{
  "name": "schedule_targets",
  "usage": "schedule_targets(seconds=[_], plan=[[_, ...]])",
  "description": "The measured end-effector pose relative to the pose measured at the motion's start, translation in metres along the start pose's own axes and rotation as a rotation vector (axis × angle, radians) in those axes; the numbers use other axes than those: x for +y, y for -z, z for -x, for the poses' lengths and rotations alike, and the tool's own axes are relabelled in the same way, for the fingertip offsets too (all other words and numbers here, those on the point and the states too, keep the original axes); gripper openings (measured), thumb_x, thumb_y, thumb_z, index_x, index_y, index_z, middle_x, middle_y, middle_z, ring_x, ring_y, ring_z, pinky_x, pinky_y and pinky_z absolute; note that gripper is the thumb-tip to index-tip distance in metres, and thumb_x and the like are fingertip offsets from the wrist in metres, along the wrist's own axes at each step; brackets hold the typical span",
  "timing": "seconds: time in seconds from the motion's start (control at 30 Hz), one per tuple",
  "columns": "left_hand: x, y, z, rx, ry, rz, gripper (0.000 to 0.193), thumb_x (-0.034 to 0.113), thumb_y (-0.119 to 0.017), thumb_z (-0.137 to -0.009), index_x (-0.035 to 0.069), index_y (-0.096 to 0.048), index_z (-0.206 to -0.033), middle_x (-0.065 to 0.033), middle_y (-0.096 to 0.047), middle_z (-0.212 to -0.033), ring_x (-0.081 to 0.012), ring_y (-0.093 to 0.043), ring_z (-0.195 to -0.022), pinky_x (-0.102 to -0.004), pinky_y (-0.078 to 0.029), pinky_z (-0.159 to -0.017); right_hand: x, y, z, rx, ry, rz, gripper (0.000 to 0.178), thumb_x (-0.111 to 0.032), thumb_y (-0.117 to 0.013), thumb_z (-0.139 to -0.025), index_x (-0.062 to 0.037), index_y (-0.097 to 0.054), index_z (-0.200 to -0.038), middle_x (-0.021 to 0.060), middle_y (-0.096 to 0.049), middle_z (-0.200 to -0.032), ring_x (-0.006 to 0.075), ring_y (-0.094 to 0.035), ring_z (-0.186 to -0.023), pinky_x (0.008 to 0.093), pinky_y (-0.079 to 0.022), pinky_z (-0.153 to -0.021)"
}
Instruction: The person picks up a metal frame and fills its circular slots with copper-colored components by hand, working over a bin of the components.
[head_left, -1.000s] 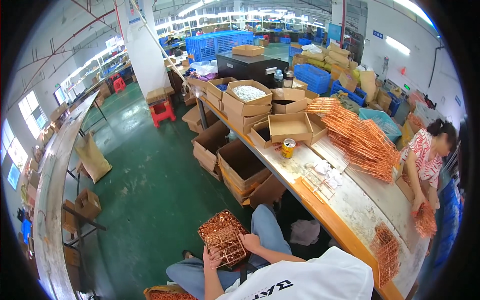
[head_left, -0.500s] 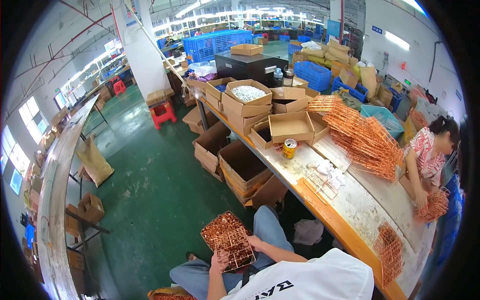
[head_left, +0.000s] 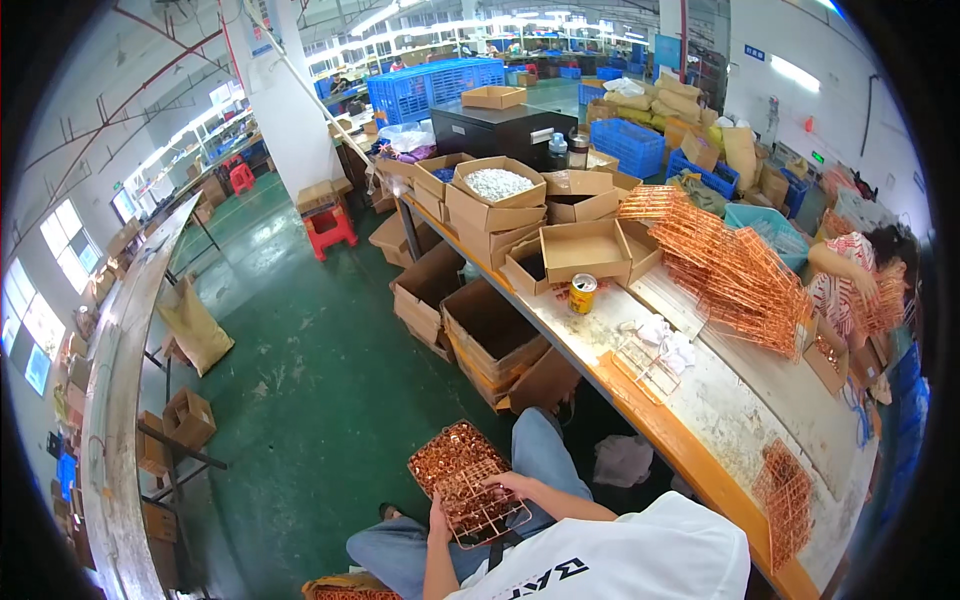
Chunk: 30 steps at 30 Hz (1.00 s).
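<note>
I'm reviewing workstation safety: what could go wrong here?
The copper-coloured wire rack between the left hand and right hand might dislodge small copper-coloured pieces heaped beside it. The slanting pile of copper-coloured wire racks could slide. The round yellow can near the edge of the pale worktop might tip.

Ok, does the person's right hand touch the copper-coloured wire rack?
Touching. The head view shows it: the right hand lies over the edge of the copper-coloured wire rack, with no gap visible between them.
</note>
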<state>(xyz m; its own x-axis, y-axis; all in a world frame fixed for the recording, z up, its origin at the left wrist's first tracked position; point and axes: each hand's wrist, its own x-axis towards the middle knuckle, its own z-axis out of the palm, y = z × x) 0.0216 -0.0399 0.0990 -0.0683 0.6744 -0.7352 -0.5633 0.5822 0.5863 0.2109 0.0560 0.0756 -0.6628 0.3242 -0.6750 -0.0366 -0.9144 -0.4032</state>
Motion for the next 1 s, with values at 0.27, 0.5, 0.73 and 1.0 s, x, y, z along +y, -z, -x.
schedule_targets(seconds=[0.27,0.5,0.73,1.0], plan=[[-0.012,0.033,-0.025,-0.068,-0.060,0.056,0.012,0.017,-0.061,-0.081,0.009,-0.054,-0.086,-0.0001,-0.051,-0.067,-0.0083,-0.045,-0.047,-0.0184,-0.027,-0.034,0.007,-0.023,0.009,0.200,0.273,0.310,0.020,-0.028,-0.066,-0.080,-0.0087,-0.063,-0.084,-0.0007,-0.055,-0.070,0.0089,-0.048,-0.058,0.0237,-0.038,-0.049],[-0.007,0.008,-0.013,0.058,-0.116,-0.128,0.024,0.014,-0.068,-0.075,0.006,-0.054,-0.094,0.0005,-0.052,-0.069,-0.0079,-0.046,-0.050,-0.0181,-0.029,-0.037,0.010,0.009,-0.022,0.218,0.232,0.405,0.016,-0.019,-0.069,-0.077,-0.0052,-0.066,-0.085,0.0009,-0.060,-0.068,0.0093,-0.049,-0.054,0.0240,-0.038,-0.049],[-0.009,0.029,-0.020,-0.169,-0.080,-0.126,0.021,0.013,-0.066,-0.075,0.005,-0.055,-0.091,-0.0001,-0.055,-0.072,-0.0070,-0.049,-0.052,-0.0191,-0.029,-0.038,0.014,0.005,-0.021,0.316,0.286,0.653,0.013,-0.016,-0.071,-0.074,-0.0051,-0.065,-0.076,0.0015,-0.060,-0.068,0.0092,-0.049,-0.053,0.0240,-0.038,-0.048],[-0.015,0.025,-0.018,0.072,-0.107,-0.285,0.014,0.017,-0.068,-0.074,0.008,-0.058,-0.076,0.0015,-0.053,-0.061,-0.0070,-0.046,-0.047,-0.0209,-0.028,-0.038,0.013,-0.005,-0.014,0.292,0.124,0.254,0.026,-0.033,-0.053,-0.085,-0.0082,-0.061,-0.079,0.0026,-0.057,-0.070,0.0126,-0.048,-0.056,0.0282,-0.040,-0.049]])
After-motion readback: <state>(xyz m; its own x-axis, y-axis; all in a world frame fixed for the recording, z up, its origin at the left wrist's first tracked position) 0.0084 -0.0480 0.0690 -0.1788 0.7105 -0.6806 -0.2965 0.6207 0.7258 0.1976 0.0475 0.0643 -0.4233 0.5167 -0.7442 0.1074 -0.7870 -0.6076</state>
